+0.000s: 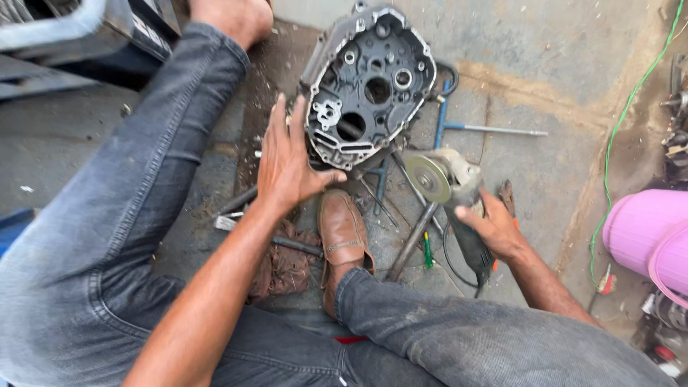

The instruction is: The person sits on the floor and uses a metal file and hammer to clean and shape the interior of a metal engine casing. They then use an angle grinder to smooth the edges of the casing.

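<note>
The right hand [494, 228] is wrapped tight around the black body of an angle grinder [453, 192], whose round grey disc faces up just beyond the fingers. The left hand [287, 163] lies flat with fingers spread, gripping nothing, pressed against the edge of a dark metal engine case [369, 84]. The case stands on the floor, grimy, with 2 large round holes. A brown shoe [342, 236] sits just below the left hand.
</note>
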